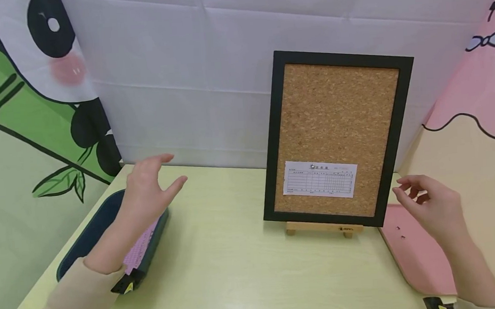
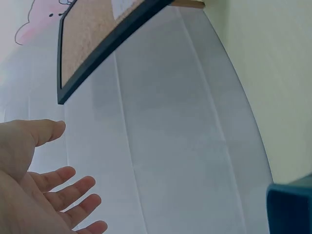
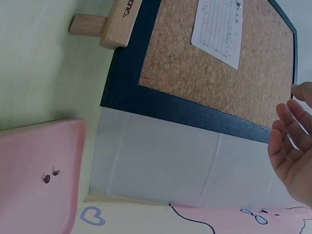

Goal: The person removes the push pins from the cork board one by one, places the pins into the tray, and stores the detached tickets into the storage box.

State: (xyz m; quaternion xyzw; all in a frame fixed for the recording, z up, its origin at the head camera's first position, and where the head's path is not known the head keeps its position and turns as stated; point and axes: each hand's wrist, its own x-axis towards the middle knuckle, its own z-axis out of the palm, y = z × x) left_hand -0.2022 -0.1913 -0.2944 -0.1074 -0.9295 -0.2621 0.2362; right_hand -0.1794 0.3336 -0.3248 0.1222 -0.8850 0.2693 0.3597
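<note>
A cork board [image 1: 338, 106] in a black frame leans upright on a wooden stand [image 1: 324, 226]. Low on the cork is a white printed form [image 1: 319, 190], with a small pin-like spot at its top edge. My left hand [image 1: 147, 189] hovers near the blue tray, fingers spread from the thumb and nothing between them. Beside the board's lower right edge is my right hand [image 1: 431, 204], its fingers loosely bent and thumb close to the index finger. The right wrist view shows no object in that hand [image 3: 295, 141].
A dark blue tray [image 1: 72, 252] with something pink and textured [image 1: 140, 251] in it stands at the left. At the right lies a pink tray [image 1: 429, 266] holding two small pins [image 3: 46, 179]. A pale cloth backdrop [image 1: 176, 107] hangs behind the table [image 1: 234, 278].
</note>
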